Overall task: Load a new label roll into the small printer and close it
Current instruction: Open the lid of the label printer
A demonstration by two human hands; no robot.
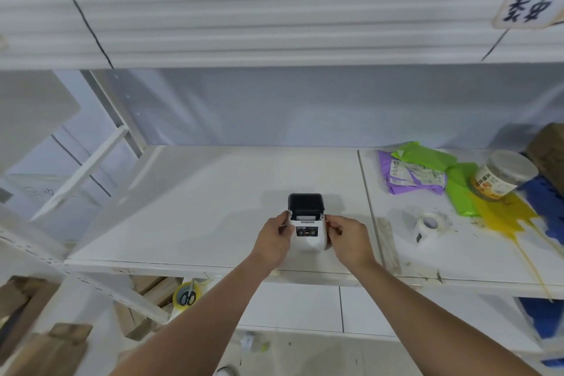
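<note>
A small white printer [307, 236] stands near the front of the white shelf board [189, 207]. Its dark lid [305, 204] is tipped up and back, and something white shows in the open bay below it. My left hand [273, 241] grips the printer's left side and my right hand [348, 239] grips its right side. A white label roll [429, 224] lies on the shelf to the right, an arm's reach from the printer, with a short strip hanging loose.
At the right of the shelf lie green and purple bags [418, 171], a clear jar [500, 175] on its side, yellow strapping [503, 217] and a blue object [549, 195]. A tape roll holding scissors [186, 296] hangs below the shelf edge. Another shelf spans overhead.
</note>
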